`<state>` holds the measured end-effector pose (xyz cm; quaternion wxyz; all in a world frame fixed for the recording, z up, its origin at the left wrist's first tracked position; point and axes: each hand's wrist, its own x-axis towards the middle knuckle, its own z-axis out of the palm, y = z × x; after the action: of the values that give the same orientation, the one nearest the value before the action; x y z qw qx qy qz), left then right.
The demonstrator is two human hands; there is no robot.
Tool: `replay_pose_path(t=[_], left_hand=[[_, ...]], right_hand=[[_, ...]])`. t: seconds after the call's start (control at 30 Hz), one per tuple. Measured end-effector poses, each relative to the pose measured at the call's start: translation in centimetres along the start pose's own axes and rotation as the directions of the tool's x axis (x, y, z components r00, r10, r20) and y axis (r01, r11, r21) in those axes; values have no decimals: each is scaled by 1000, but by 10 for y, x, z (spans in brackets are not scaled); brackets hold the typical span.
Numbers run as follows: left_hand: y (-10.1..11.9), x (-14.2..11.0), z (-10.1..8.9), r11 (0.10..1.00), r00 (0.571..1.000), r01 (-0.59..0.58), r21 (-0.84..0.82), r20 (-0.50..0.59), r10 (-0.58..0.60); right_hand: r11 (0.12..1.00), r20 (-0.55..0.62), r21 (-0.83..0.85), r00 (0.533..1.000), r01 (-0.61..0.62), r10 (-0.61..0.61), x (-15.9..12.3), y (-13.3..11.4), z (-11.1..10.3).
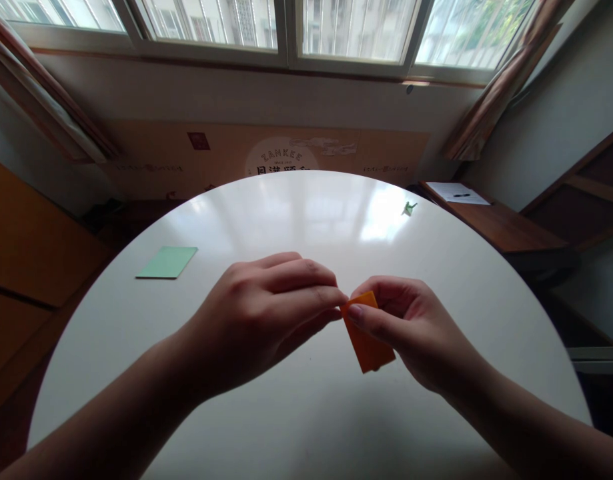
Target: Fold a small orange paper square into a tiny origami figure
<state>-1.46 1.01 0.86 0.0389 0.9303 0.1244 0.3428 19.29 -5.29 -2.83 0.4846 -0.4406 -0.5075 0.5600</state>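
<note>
An orange piece of folded paper [371,343], a narrow rectangle, is held tilted above the table. My right hand [416,320] grips it, with the thumb flat on its upper face and the fingers behind. My left hand [281,303] is closed, its fingertips pinched together at the paper's upper left corner. Whether a bit of the paper lies between those fingertips is hard to make out. The fingers of the right hand behind the paper are partly hidden.
A round white table [226,427] spreads under both hands. On its left lies a stack of light green square paper [167,262]. A small green folded paper figure [409,209] sits near the far right edge. Beyond, a wooden desk [516,223] bears white sheets [449,192] and a pen [461,195].
</note>
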Motion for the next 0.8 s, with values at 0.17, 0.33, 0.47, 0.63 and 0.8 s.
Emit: replay_pose_path(t=[0.17, 0.33, 0.47, 0.63, 0.8], left_hand=[[-1, -1, 0, 1000, 1000, -9, -10, 1, 9], [-1, -1, 2, 1000, 1000, -6, -16, -10, 6], [-2, -1, 3, 966, 985, 151, -208, -50, -165], [2, 2, 7, 718, 847, 498, -486, 95, -523], [12, 8, 15, 515, 725, 657, -550, 276, -631]], right_hand=[[1000, 3, 2, 1000, 3, -3, 0, -1, 1], [1000, 2, -2, 1000, 1, -1, -1, -3, 1], [999, -36, -31, 999, 24, -26, -2, -3, 1], [994, -77, -66, 993, 83, -88, 0, -2, 1], [988, -85, -92, 987, 125, -133, -1, -4, 2]])
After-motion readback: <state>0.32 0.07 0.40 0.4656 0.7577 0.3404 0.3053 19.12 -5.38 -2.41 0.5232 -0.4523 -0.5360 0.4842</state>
